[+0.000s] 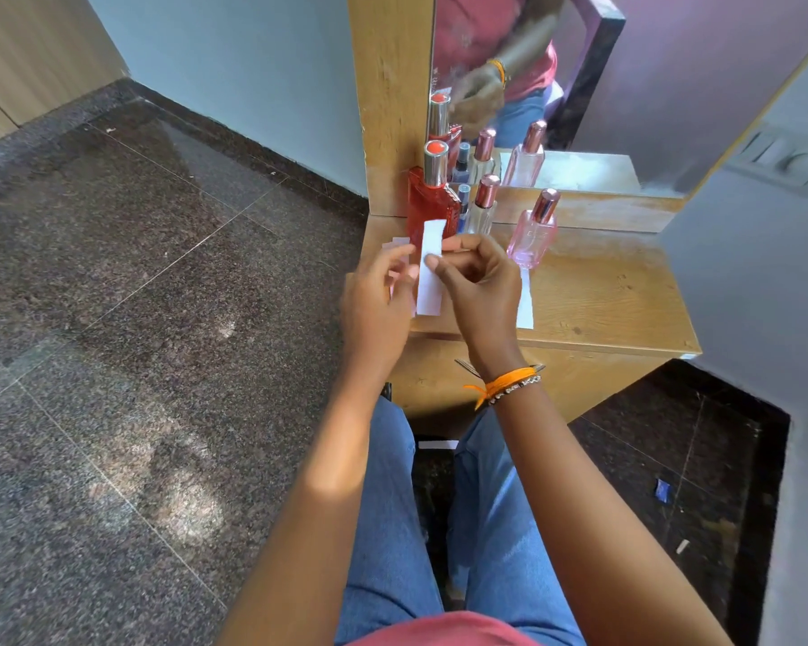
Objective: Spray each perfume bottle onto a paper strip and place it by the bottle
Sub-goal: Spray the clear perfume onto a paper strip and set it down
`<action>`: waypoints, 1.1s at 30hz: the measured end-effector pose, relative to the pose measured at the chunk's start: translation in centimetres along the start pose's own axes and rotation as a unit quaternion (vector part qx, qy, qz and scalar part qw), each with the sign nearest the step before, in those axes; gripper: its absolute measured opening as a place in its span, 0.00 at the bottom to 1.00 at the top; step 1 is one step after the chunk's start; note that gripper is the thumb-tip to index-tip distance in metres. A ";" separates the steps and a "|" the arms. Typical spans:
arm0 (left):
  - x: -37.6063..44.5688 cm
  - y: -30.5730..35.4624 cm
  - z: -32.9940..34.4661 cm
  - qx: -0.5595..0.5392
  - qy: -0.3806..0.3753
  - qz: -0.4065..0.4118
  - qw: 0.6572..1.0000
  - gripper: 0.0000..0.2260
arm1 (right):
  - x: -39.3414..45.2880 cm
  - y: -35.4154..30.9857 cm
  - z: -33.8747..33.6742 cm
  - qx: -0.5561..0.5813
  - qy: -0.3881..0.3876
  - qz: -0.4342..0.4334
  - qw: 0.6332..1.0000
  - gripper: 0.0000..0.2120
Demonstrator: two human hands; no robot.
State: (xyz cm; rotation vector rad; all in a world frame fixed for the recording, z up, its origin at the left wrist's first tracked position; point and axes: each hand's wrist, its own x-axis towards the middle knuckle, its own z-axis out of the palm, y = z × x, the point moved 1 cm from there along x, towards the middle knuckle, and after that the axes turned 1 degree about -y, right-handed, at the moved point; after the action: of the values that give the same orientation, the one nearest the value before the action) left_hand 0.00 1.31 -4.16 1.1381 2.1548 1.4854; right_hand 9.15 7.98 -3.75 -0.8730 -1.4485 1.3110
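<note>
Across the middle right of the frame, the wooden dressing table [602, 291] is carrying everything, with a mirror [579, 86] rising behind it in the upper right. Four perfume bottles are standing in a row near the mirror's foot: a tall red bottle [432, 202] at the left, a slim blue bottle [462, 205] half hidden behind it, a clear bottle [483, 205] and a pink bottle [535, 233] at the right.

Centre frame, the right hand [479, 282] is pinching a white paper strip [431, 268] between thumb and fingertips, holding it upright, so its long axis is running toward the bottles. The left hand [379, 291] is hovering just left of that strip, fingers loosely bent; pale paper shows at its fingertips, and I cannot tell whether it is gripping it or merely passing in front of it.

I judge the coming move to turn on this: the red bottle is standing directly beyond the raised strip, up-frame, nearer than any other bottle, and the left hand looks the readier one to reach it.

Strips counted: one held, one lying flat [525, 300] below the pink bottle at the table's near edge, and a few pale ends [395, 242] by the left fingers, too overlapped to count.
</note>
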 end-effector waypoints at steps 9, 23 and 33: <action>-1.6 1.7 2.9 -0.233 -0.089 -0.160 0.955 0.10 | 0.0 -0.3 -4.4 0.035 0.067 0.087 0.993 0.17; -1.2 3.4 5.8 -0.097 -0.091 -0.080 0.988 0.16 | 0.1 0.7 -10.2 -0.175 -0.010 0.102 0.979 0.09; -2.0 3.9 8.2 -0.071 -0.135 -0.081 0.985 0.09 | 2.2 2.4 -13.0 -0.354 0.059 0.032 0.933 0.06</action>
State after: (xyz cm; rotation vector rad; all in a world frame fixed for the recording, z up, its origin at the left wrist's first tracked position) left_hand 8.12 5.89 -4.61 1.0238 1.8782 1.3071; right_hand 20.73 14.34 -6.24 -1.4434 -1.8344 0.7444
